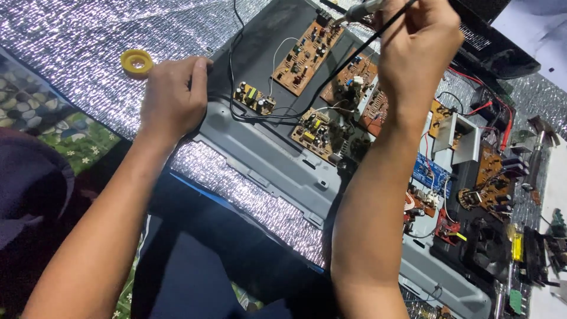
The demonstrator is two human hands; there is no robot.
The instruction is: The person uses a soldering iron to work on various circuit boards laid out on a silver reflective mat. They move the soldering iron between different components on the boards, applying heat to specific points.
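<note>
A: Starting at the far side, there's a yellow tape roll (136,62) on the silvery foil mat (71,41), just beyond the left hand (172,97) and off its knuckles.

B: And that left hand is fingers curled in, loosely closed. It's resting on the corner of the dark grey metal panel (277,159), thumb side touching the edge. I see nothing held in it.

A: Just past its fingertips, a small green-and-brown circuit board (254,98) sits on the panel, black wires looping around it.

B: Further along, a long brown circuit board (307,50) lies angled, up beyond the left hand and below the right hand's fingers.

A: Between the two forearms there's another small board with yellow parts (314,131), near the right wrist.

B: Now the right hand (416,44), raised over the boards, fingers pinched shut around a soldering iron (361,9). Its pale barrel pokes out from the fingers toward the top of the long brown board.

A: A black cord (354,52) runs from that grip down across the boards toward the left hand.

B: Tip contact? Can't tell from here; it's right at the frame's edge.

A: Beyond the right forearm, more brown boards, red wires (478,106) and a metal heat-sink box (463,139) crowd the panel's far end.
</note>
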